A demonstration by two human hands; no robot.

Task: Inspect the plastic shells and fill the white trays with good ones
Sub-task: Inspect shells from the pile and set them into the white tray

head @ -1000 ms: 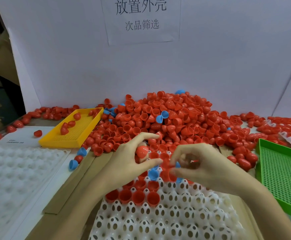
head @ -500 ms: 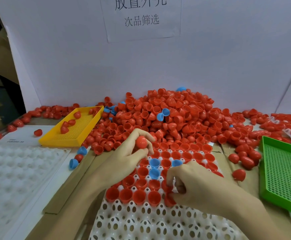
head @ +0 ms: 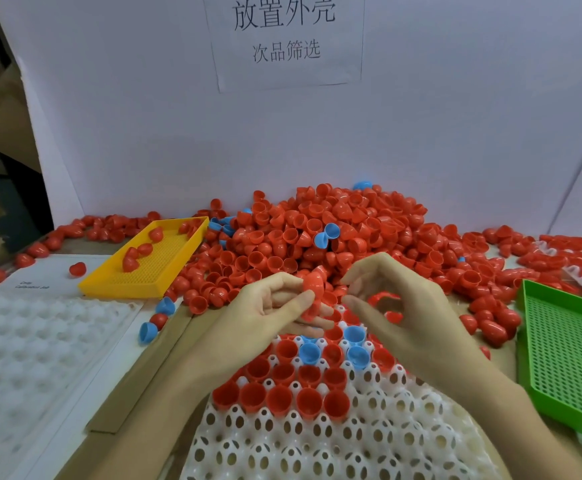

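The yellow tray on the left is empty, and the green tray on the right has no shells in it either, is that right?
Not quite. The head view shows the yellow tray holding several red shells, so it is not empty. The rest stands: the green tray on the right has no shells in the part that shows.

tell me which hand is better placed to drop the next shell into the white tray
Left, probably: the left hand already pinches a red shell just above the white tray.
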